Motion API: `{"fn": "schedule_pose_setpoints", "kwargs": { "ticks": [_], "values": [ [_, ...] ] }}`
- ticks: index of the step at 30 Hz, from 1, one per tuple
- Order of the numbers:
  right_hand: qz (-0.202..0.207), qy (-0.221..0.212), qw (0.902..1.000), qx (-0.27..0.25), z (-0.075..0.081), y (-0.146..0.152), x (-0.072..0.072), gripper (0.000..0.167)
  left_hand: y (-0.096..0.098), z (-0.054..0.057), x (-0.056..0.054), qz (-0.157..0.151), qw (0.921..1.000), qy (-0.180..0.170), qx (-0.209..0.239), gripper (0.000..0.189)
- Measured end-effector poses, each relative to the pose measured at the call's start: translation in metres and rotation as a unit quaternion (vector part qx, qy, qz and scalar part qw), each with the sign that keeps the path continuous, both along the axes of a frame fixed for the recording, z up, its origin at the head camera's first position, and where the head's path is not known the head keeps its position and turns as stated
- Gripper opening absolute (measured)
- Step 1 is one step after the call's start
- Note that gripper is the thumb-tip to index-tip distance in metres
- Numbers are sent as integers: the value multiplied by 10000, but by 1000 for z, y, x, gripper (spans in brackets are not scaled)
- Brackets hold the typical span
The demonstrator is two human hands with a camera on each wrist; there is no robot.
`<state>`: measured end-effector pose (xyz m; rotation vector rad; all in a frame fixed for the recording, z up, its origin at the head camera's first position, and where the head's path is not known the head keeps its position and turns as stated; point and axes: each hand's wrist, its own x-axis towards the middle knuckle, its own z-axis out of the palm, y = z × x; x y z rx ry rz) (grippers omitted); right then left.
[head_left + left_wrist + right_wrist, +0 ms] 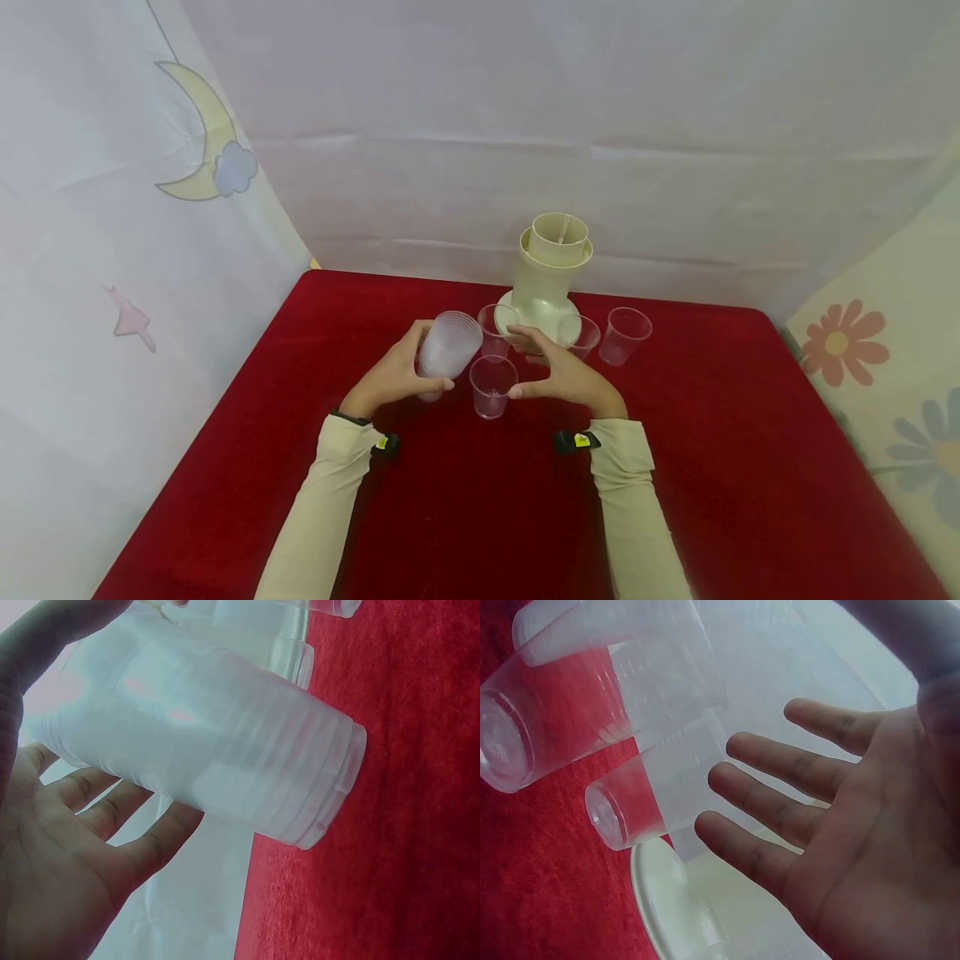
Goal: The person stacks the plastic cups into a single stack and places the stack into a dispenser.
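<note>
A table covered in plush, deep red cloth (480,500) carries everything here, its rounded far corners lying to either side of a cream cylindrical stand (540,287). That stand rests upright near the far edge on a wide, round base. Four clear plastic cups stand on the cloth, mouths up. The left cup (494,343) is just left of the stand, on its near side; the front cup (492,389) is nearer the person than the stand and left of it. The middle cup (582,330) is just right of the stand's base, and the far-right cup (624,340) is farther right of it.
</note>
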<state>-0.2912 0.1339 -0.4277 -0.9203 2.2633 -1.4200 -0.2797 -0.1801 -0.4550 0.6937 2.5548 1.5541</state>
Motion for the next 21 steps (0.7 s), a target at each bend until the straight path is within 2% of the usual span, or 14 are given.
{"fn": "schedule_pose_setpoints", "kwargs": {
  "ticks": [17,21],
  "values": [
    [371,-472,9981,127,-13,-10,-4,93,-2,2,0,-20,9999,115,9,86],
    [431,-475,9976,262,-15,-14,-5,93,-1,3,0,-7,9999,121,-45,87]
  ]
}}
